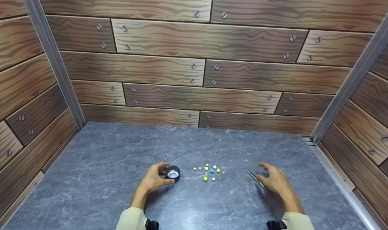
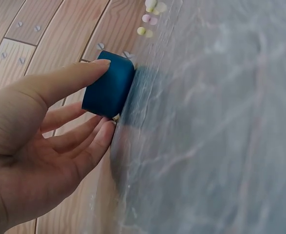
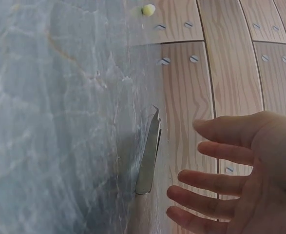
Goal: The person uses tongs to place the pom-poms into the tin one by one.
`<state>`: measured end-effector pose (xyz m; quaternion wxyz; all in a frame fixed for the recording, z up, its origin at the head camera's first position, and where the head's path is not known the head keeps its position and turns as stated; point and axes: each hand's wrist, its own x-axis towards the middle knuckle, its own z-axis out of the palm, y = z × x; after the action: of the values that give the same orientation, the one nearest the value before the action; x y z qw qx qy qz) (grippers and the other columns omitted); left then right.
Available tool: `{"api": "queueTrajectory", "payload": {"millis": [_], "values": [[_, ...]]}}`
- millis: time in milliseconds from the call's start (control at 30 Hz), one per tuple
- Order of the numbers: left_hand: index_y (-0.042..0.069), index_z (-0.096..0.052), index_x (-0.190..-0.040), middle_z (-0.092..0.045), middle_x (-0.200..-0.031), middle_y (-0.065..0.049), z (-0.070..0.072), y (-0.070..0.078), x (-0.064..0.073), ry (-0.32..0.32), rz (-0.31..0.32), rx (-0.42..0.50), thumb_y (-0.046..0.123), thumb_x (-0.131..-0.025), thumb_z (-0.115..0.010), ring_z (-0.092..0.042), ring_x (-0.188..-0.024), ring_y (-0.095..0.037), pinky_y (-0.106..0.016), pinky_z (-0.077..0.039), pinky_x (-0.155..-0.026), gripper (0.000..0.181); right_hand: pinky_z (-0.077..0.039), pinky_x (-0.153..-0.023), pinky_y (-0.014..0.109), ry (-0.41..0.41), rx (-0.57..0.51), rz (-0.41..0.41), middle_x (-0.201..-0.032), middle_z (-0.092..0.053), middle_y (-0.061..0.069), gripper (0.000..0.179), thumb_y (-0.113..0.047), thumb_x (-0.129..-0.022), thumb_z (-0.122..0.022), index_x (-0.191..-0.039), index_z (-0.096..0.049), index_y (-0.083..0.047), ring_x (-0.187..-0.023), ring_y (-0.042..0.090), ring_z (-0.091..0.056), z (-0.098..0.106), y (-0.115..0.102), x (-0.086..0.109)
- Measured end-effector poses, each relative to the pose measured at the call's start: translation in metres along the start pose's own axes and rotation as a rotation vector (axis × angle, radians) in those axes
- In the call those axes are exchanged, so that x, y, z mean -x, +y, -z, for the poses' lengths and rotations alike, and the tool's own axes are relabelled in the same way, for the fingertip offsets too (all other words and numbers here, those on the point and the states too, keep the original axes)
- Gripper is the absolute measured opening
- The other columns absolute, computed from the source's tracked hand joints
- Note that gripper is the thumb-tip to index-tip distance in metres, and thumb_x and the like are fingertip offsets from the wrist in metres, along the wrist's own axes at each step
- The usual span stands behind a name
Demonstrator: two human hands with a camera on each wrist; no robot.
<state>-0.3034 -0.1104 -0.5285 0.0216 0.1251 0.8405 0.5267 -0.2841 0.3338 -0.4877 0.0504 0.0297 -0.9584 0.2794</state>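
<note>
My left hand [image 1: 154,179] is around a small dark blue round cap [image 1: 173,173] with a silvery inside, which stands on the tabletop. In the left wrist view, the thumb lies against one side of the blue cap [image 2: 111,85] and the fingers curl at its other side. Metal tweezers [image 1: 255,178] with a bent tip lie beside my right hand [image 1: 275,180]. The right wrist view has that hand's fingers spread and apart from the tweezers [image 3: 149,156]. Between both hands, several small beads [image 1: 212,171] in yellow-green, white and blue lie loose.
The grey marbled tabletop [image 1: 133,140] meets wood-patterned walls [image 1: 200,41] at the back and sides. Metal corner posts [image 1: 58,64] rise at the back left and back right. One tiny white bead [image 1: 246,160] lies away from the group, beyond the tweezers.
</note>
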Motion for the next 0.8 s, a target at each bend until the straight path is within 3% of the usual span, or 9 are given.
{"api": "queueTrajectory", "payload": {"millis": [333,667,800], "values": [[-0.006,-0.064,-0.129,-0.07,-0.12,-0.025,0.001,-0.001,-0.004,0.026,-0.029,0.02,0.003,-0.074,-0.09,-0.068,-0.108,-0.035,-0.048,-0.059,-0.095,0.061,-0.049,-0.1,0.066,-0.031,0.049,-0.045,-0.124,-0.067,0.035,0.048,-0.011,-0.087,-0.078,-0.131,-0.064,0.005,-0.118,0.054,-0.062,-0.004,0.003,-0.006],[-0.004,-0.065,-0.131,-0.072,-0.121,-0.022,-0.001,0.0,-0.005,0.023,-0.033,-0.016,0.008,-0.076,-0.091,-0.069,-0.11,-0.034,-0.046,-0.059,-0.094,0.062,-0.056,-0.083,0.056,-0.038,0.082,-0.1,-0.102,-0.074,0.023,0.04,-0.011,-0.085,-0.081,-0.12,-0.068,0.004,-0.094,0.036,-0.07,-0.014,-0.001,-0.007],[-0.004,-0.066,-0.13,-0.073,-0.12,-0.021,-0.003,0.0,-0.006,0.028,-0.041,-0.031,0.008,-0.076,-0.091,-0.07,-0.109,-0.034,-0.047,-0.059,-0.094,0.06,-0.056,-0.08,0.055,-0.036,0.095,-0.129,-0.1,-0.076,0.021,0.037,-0.013,-0.085,-0.081,-0.117,-0.07,0.002,-0.092,0.035,-0.071,-0.017,-0.002,-0.008]]}}
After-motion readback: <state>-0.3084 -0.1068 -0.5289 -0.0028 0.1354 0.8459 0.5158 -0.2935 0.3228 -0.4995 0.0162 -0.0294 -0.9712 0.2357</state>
